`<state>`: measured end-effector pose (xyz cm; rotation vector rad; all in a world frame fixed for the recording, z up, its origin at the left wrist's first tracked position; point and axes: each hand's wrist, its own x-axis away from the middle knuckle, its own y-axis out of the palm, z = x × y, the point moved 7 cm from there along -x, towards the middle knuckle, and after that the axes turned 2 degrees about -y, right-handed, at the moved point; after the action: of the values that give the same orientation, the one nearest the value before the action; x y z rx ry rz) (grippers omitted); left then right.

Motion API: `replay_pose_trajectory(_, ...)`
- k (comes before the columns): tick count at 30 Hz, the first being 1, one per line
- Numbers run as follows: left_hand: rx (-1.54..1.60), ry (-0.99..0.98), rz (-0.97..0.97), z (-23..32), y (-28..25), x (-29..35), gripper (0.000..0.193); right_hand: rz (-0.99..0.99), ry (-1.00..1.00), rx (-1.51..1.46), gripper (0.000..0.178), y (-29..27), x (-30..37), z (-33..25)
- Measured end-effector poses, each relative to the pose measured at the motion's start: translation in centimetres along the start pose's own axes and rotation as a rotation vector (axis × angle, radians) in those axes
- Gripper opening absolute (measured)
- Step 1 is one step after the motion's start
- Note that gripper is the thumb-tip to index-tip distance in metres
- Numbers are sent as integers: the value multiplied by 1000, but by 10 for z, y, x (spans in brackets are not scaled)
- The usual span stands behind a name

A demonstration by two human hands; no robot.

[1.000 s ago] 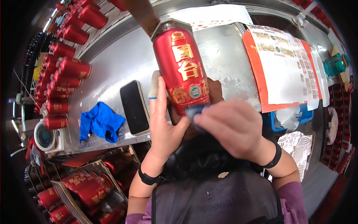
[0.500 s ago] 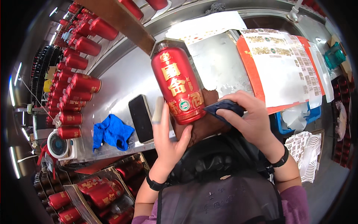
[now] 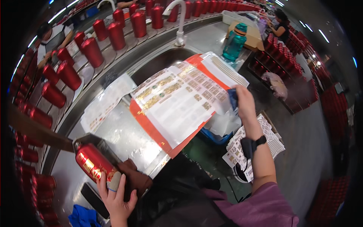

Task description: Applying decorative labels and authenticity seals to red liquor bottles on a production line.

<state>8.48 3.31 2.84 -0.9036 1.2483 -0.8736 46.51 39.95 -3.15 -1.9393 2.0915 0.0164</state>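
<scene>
A red bottle (image 3: 92, 162) with gold lettering lies tilted in a dark angled cradle (image 3: 99, 143) at the lower left. My left hand (image 3: 116, 198) rests its spread fingers on the bottle's lower end, thumb apart; one finger wears a pale finger cover. A brown cloth (image 3: 137, 178) lies under and beside that end. Out to the right, my right hand (image 3: 246, 106) is closed on a dark blue flat piece (image 3: 232, 99), partly hidden by the fingers. It is at the right edge of white sheets of gold stickers (image 3: 170, 113), which lie on an orange-red board (image 3: 145, 126).
A phone (image 3: 93, 199) and a blue cloth (image 3: 84, 216) lie near the left hand. Behind are a sink faucet (image 3: 180, 22), a teal bottle (image 3: 235, 42) and rows of red bottles (image 3: 92, 53). Below the right arm sits a blue bin (image 3: 217, 136). Other people work farther back.
My view has swung to the right. My right hand has left the bottle and reached over to the sticker sheets, still holding the dark blue piece. My left hand stays at the bottle.
</scene>
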Motion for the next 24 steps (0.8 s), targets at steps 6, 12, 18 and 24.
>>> replay_pose_trajectory(6, 205, -208, 114, -32, 9, 43, 68, 319, 469, -77, 48, -150, -36, 127)
replay_pose_trajectory(12, 212, -177, 299, -28, -24, 28, 58, 214, 642, -484, 32, -81, -41, 135)
replay_pose_trajectory(18, 163, -200, 300, -30, -32, 37, 52, 353, 401, -512, 15, -89, -67, 153)
replay_pose_trajectory(24, 221, -252, 393, -36, -43, 55, 42, 474, -133, 503, 12, -70, -56, 17)
